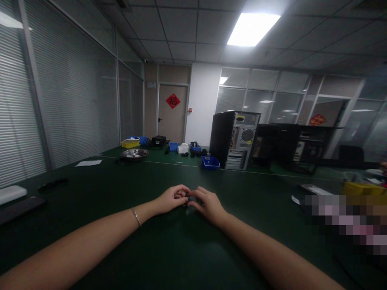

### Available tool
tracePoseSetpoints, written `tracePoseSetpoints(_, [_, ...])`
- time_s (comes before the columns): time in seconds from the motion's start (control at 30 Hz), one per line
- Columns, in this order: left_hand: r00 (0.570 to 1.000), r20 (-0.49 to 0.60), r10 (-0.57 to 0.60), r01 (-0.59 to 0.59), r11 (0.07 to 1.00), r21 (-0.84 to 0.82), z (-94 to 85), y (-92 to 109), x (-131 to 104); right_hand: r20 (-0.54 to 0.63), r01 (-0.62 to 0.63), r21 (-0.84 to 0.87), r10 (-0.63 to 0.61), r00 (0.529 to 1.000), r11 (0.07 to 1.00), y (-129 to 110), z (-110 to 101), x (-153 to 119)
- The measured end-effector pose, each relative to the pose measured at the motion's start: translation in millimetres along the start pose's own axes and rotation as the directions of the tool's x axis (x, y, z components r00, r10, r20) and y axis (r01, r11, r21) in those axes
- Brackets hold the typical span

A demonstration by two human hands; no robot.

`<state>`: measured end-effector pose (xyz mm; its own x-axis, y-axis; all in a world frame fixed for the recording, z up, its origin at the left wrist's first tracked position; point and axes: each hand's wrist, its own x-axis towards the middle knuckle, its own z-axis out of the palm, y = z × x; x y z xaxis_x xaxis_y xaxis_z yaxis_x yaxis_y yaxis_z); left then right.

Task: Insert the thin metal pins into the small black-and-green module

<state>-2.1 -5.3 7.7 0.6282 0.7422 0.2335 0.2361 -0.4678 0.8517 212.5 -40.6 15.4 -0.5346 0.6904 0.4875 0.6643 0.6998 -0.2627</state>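
Both of my hands meet above the dark green tabletop (133, 257) near the middle of the view. Between the fingertips is a small dark object (190, 199), mostly hidden and too small to name. My left hand (172, 200), with a thin bracelet on its wrist, pinches it from the left with curled fingers. From the right, my right hand (208, 204) grips it between thumb and fingers.
Behind my hands stand a blue tray (211, 162) and a computer tower (223, 139). A metal bowl (134, 154) and a yellow basket (130, 143) sit at the back left. A white paper (88, 163) lies left. A yellow bin (363, 188) is at right.
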Motion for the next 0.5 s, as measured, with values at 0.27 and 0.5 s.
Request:
tracePoseSetpoints(0.27, [0.996,-0.083,-0.026,0.032,0.997,0.067,-1.4,-6.7,3.4,-0.016,-0.023,0.047,0.024,1.000,0.999,2.6,5.8,-0.1])
tracePoseSetpoints(0.5, [0.994,-0.095,-0.045,0.055,0.992,0.113,-1.6,-8.8,2.6,0.015,0.004,0.059,-0.005,1.000,0.998,0.4,3.3,0.2])
